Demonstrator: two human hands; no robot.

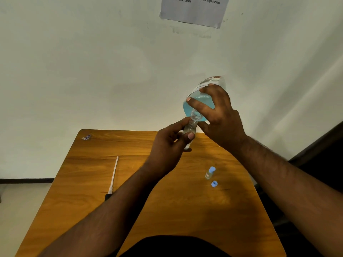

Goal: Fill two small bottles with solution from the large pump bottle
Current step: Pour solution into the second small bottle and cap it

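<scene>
Now | right hand [220, 115] grips large bottle [199, 106] | left hand [170, 143] pinches small bottle [189, 129] | sheet [194, 10]: "lens solution bottle"

two small bottles [189, 129] [210, 172], one large bottle [199, 101], one loose cap [214, 183]

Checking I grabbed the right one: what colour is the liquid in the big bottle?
Light blue, seen in the head view inside the large bottle.

At the top of the frame I read, on the paper sheet [193, 10] on the wall, "tightly onto the large contact lens solution bottle"; the bottle label's print is illegible.
</scene>
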